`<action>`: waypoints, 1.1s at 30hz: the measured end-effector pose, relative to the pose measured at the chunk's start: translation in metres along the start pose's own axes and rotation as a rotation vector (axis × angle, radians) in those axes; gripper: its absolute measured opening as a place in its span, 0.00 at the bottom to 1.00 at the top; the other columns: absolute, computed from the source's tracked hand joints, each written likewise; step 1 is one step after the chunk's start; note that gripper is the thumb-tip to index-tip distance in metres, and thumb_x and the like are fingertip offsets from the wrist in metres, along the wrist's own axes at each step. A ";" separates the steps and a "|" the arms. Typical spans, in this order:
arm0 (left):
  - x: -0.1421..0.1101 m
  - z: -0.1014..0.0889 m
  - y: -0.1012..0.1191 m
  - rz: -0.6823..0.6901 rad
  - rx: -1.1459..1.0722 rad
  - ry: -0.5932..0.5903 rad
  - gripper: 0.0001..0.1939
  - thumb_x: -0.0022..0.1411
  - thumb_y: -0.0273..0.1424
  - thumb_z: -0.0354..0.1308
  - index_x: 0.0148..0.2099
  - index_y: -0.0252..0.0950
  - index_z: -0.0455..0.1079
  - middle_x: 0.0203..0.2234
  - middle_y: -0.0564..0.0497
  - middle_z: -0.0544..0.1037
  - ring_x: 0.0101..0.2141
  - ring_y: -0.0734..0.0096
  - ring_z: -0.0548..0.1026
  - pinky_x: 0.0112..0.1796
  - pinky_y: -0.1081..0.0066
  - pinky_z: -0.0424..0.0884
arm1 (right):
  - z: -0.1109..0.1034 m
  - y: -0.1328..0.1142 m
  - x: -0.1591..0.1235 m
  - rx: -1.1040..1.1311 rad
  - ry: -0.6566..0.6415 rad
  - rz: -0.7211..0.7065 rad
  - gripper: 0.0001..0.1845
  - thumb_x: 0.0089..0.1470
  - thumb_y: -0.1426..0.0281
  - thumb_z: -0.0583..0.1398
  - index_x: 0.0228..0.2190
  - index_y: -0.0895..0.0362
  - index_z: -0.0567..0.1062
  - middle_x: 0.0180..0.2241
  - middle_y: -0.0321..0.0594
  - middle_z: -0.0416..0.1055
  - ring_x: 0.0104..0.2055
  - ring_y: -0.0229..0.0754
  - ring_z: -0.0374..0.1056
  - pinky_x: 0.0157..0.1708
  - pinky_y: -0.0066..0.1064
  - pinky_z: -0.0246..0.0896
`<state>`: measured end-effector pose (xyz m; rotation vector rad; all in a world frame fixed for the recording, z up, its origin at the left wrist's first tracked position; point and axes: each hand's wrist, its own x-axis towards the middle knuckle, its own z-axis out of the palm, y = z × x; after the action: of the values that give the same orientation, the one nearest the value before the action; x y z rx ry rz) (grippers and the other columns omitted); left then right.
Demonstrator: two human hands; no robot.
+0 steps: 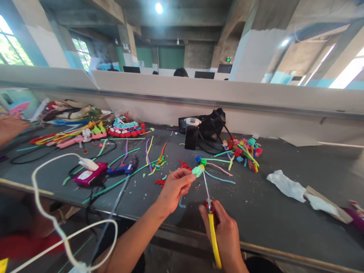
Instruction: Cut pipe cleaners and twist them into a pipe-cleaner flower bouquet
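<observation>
My left hand pinches a small mint-green fuzzy flower head between thumb and fingertips, above the table. My right hand is wrapped round a pair of scissors with yellow handles; their long thin metal blade points up, its tip beside the flower head. Whether the blades touch it, I cannot tell. Just behind lie a blue and green fuzzy flower, a pink stem and a light blue stem. Red clippings are scattered left of my fingers.
A glue gun and a magenta box with a white cable lie left. At the back are a black bag, a phone and bundled pipe-cleaner flowers. Crumpled tissue lies right. Another person's hand reaches in far left.
</observation>
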<state>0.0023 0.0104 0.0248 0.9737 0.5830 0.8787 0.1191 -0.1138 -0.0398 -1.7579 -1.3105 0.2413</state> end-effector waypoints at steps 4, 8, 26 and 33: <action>0.001 -0.002 -0.002 -0.023 0.005 -0.013 0.13 0.50 0.34 0.68 0.27 0.34 0.68 0.14 0.60 0.60 0.16 0.85 0.51 0.19 0.75 0.42 | 0.000 0.001 -0.001 0.006 -0.025 0.021 0.22 0.60 0.50 0.54 0.32 0.55 0.73 0.22 0.38 0.76 0.21 0.38 0.71 0.20 0.22 0.57; 0.001 -0.002 -0.003 -0.029 0.012 -0.033 0.13 0.50 0.34 0.67 0.26 0.34 0.67 0.15 0.60 0.61 0.15 0.86 0.51 0.19 0.75 0.43 | 0.003 0.004 -0.001 0.031 -0.040 0.032 0.22 0.61 0.51 0.53 0.33 0.56 0.73 0.24 0.40 0.77 0.23 0.39 0.72 0.21 0.22 0.57; 0.015 0.001 0.001 -0.123 -0.018 -0.016 0.17 0.48 0.37 0.69 0.26 0.33 0.65 0.14 0.62 0.57 0.14 0.88 0.47 0.18 0.75 0.38 | -0.004 0.004 0.016 0.150 -0.067 -0.006 0.19 0.62 0.57 0.53 0.29 0.58 0.73 0.21 0.33 0.68 0.22 0.35 0.63 0.23 0.22 0.58; 0.014 -0.007 -0.005 -0.197 -0.032 -0.074 0.18 0.54 0.41 0.65 0.28 0.36 0.61 0.13 0.61 0.58 0.13 0.86 0.49 0.18 0.76 0.40 | 0.002 0.006 0.007 0.104 -0.040 0.028 0.19 0.61 0.54 0.55 0.32 0.57 0.74 0.24 0.37 0.74 0.23 0.37 0.69 0.24 0.22 0.60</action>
<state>0.0062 0.0247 0.0165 0.8989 0.5893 0.6721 0.1243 -0.1073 -0.0431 -1.6919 -1.2801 0.3562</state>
